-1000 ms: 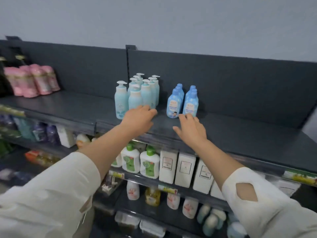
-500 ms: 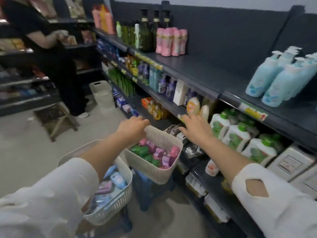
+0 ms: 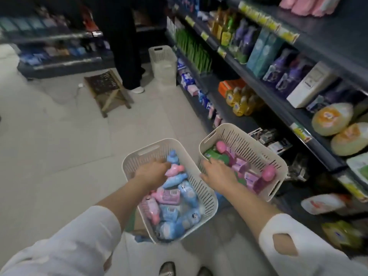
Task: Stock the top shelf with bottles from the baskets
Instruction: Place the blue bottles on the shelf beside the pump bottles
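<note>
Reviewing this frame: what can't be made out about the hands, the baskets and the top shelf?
Head view only:
- Left hand in the left basket: fingertips hidden behind the hand's own back, so whether it grips the pink bottle is undecidable.
- Right hand in the right basket: contact with the green bottle lost to motion blur.
- Top shelf: mostly cut off by the upper edge.
- Bottle labels: blurred, unreadable.
</note>
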The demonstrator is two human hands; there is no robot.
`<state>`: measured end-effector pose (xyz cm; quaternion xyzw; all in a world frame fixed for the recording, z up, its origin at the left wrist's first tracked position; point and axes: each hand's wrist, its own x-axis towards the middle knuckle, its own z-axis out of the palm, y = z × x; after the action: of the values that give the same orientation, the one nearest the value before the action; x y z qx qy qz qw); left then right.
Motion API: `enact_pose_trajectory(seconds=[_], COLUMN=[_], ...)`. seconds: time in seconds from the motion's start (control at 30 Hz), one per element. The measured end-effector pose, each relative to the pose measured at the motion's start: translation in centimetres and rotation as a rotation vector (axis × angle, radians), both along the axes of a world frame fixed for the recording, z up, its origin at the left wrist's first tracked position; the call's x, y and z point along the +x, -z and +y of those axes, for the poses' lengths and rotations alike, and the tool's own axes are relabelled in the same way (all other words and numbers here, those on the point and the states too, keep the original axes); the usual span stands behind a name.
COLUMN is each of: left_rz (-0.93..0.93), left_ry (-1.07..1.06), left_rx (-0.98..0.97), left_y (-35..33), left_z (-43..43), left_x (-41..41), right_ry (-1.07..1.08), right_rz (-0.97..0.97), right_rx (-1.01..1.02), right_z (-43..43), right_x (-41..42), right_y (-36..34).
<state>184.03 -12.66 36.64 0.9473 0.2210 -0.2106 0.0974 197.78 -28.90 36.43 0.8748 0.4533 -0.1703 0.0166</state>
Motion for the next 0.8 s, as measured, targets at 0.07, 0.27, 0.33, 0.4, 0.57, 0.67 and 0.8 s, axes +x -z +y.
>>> enact_pose_trajectory(seconds=[0.07, 0.27, 0.33, 0.4, 0.57, 0.67, 0.8], left_rz=[0.044, 0.169, 0.171, 0.159, 0.139, 0.135, 0.109], left_ry=[-0.019, -0.071, -0.050, -0.008, 0.057, 0.121, 0.168], left_rx=[-0.035, -0.112, -0.116, -0.129, -0.185, -0.195, -0.093], left_y=[2.6, 9.4, 11.5, 13.5, 18.5, 21.5, 23.8], left_z=[0.3, 1.0, 1.4, 1.5, 1.2, 1.3, 0.9], left_x=[-0.2, 0.5, 1.5, 2.5, 4.9, 5.8, 6.5], right_ry=[-0.010, -0.008, 0.002, 0.042, 0.276, 0.407, 0.491], right_rz=[0.080, 0.182, 0.198, 0.222, 0.310, 0.352, 0.303], right_rx=[-0.046, -0.197, -0.223, -0.269, -0.322, -0.334, -0.323], right_z=[1.1, 3.4, 3.7, 3.9, 3.6, 3.7, 4.0], right_x=[-0.1, -0.5, -0.8, -1.5, -2.9, -3.6, -4.4], right_y=[2.9, 11.5, 14.4, 17.2, 23.3, 25.7, 27.4])
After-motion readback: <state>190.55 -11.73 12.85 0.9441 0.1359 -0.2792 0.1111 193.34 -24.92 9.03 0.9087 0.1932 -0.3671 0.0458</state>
